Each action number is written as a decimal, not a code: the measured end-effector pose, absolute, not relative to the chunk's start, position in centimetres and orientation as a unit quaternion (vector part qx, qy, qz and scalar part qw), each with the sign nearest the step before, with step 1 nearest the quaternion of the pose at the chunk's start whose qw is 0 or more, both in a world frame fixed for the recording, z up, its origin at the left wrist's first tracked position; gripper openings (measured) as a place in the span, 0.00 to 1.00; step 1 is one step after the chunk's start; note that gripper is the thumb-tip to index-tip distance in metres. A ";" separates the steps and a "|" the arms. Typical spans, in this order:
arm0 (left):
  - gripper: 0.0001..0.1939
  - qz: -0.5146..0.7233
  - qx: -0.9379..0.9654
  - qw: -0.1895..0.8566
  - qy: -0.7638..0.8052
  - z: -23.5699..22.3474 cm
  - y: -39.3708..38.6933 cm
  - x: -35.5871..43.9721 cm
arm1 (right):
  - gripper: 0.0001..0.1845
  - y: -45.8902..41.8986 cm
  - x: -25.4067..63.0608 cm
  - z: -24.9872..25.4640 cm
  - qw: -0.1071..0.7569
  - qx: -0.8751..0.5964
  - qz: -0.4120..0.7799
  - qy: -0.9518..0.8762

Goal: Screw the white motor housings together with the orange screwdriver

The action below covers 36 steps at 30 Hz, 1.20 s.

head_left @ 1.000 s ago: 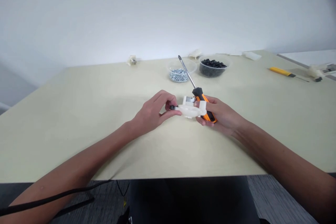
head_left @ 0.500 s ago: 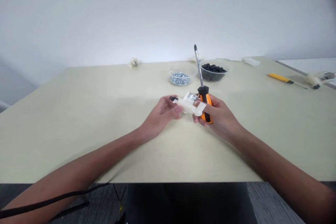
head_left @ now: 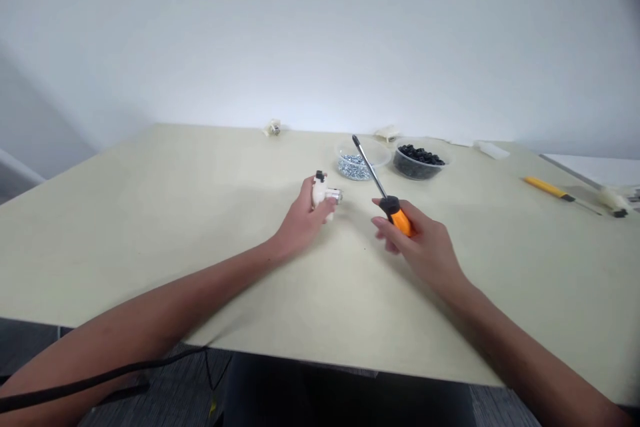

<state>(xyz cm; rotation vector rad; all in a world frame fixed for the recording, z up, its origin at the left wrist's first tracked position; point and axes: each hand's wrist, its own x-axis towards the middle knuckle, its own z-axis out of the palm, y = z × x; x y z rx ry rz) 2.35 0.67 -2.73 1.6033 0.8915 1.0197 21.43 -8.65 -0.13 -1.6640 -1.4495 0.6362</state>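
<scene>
My left hand (head_left: 303, 217) is closed around a small white plastic part (head_left: 319, 195) with a black piece on top and a silver metal cylinder, perhaps a small motor, sticking out to the right. In my right hand (head_left: 425, 240) lies a screwdriver (head_left: 399, 219) with an orange and black handle, its steel shaft slanting up and to the left. Beyond the hands stands a clear bowl of small silver screws (head_left: 355, 168). Beside it is another clear bowl (head_left: 419, 170) holding small black pieces. The two hands are apart, both above the table.
A yellow-handled tool (head_left: 550, 189) with a thin shaft lies at the right, near another whitish part (head_left: 614, 201). Small whitish pieces (head_left: 273, 127) sit along the table's back edge by the wall. A black cable (head_left: 105, 377) crosses my left forearm.
My hands have drawn apart. The white part is now in my left hand alone, turned more upright. The screwdriver has tilted to the left, and the camera view has shifted slightly.
</scene>
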 end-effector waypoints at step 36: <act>0.25 0.334 0.817 0.221 0.415 -2.4 4.3 -0.2 | 0.16 -6.9 23.9 -1.9 0.246 -0.702 0.108 -0.660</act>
